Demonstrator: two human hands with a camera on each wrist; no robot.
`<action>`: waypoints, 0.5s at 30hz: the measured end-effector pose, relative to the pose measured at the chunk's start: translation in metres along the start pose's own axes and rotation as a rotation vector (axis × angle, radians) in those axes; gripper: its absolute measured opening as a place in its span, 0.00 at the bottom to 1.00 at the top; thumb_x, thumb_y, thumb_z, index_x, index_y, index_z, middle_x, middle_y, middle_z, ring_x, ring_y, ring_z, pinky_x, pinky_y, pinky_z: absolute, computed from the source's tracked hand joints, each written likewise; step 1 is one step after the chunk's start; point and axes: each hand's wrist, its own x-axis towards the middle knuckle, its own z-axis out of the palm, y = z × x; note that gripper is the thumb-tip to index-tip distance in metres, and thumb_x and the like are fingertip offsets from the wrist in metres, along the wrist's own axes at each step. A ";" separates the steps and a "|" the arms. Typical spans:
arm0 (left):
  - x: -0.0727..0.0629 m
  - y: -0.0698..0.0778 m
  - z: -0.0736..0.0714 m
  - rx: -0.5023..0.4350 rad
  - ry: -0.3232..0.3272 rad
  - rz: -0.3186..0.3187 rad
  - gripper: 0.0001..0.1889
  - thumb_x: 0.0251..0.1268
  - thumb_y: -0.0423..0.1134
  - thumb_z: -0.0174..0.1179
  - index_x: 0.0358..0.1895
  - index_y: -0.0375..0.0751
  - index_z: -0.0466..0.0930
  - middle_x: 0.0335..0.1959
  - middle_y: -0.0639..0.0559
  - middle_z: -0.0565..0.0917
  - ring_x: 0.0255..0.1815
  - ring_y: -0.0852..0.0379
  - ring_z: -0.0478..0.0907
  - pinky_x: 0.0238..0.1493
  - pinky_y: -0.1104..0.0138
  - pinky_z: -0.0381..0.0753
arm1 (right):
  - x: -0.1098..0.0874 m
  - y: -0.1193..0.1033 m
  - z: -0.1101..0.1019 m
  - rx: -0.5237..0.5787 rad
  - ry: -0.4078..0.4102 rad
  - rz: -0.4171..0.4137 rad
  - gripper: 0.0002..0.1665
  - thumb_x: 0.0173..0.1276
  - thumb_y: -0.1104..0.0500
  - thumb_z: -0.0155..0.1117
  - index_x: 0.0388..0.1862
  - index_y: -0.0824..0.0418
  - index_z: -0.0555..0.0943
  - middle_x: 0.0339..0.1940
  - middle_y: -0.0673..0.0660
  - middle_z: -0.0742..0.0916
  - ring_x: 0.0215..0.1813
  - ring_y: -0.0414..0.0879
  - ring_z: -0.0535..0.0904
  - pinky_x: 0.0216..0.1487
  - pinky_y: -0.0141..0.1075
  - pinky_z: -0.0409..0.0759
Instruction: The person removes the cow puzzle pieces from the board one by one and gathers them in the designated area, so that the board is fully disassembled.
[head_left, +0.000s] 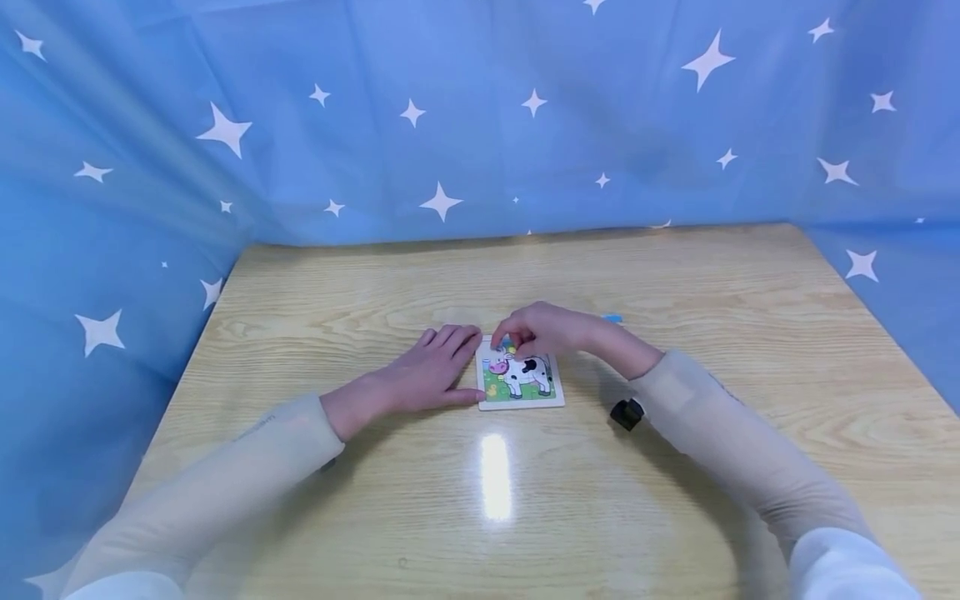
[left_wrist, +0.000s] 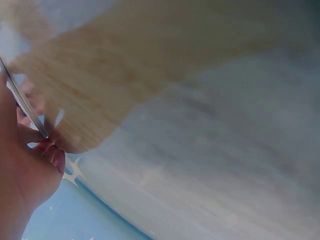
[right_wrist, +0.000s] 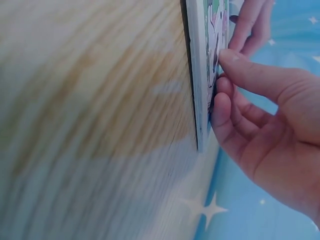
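Note:
A small square jigsaw puzzle (head_left: 521,382) with a white border lies on the table, showing a black-and-white cow on grass. My left hand (head_left: 429,371) lies along its left side, fingers extended to the upper left corner and thumb at the lower left. The left wrist view has the board's thin edge (left_wrist: 24,102) beside that hand. Over the puzzle's upper part, my right hand (head_left: 542,327) bends its fingers down, thumb and fingertips at the picture. In the right wrist view its thumb (right_wrist: 250,75) touches the cow; I cannot tell whether a piece is pinched there.
The puzzle rests near the middle of a wood-grain table (head_left: 360,287). A small blue thing (head_left: 612,317) lies behind my right wrist. A black wrist camera (head_left: 627,414) juts from the right sleeve. Blue cloth (head_left: 480,150) with white stars hangs behind and at both sides.

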 end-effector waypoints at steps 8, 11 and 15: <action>-0.001 0.000 -0.003 0.014 0.005 0.002 0.50 0.85 0.65 0.56 0.88 0.27 0.54 0.88 0.36 0.58 0.87 0.38 0.55 0.82 0.37 0.59 | 0.002 -0.003 -0.002 -0.026 -0.012 0.018 0.17 0.79 0.70 0.69 0.63 0.63 0.85 0.36 0.52 0.82 0.36 0.42 0.74 0.46 0.39 0.76; -0.001 0.000 -0.002 0.021 0.014 0.011 0.50 0.85 0.65 0.57 0.87 0.26 0.55 0.87 0.35 0.59 0.86 0.37 0.56 0.81 0.36 0.61 | 0.003 -0.005 -0.002 -0.043 -0.028 0.032 0.17 0.79 0.71 0.69 0.63 0.62 0.85 0.36 0.53 0.81 0.36 0.43 0.74 0.46 0.38 0.76; -0.001 0.000 -0.001 0.019 0.027 0.022 0.49 0.85 0.65 0.57 0.87 0.26 0.55 0.87 0.34 0.60 0.86 0.37 0.57 0.81 0.35 0.61 | 0.004 -0.007 -0.002 -0.061 -0.037 0.053 0.17 0.79 0.70 0.69 0.63 0.60 0.84 0.38 0.54 0.79 0.39 0.46 0.73 0.46 0.38 0.75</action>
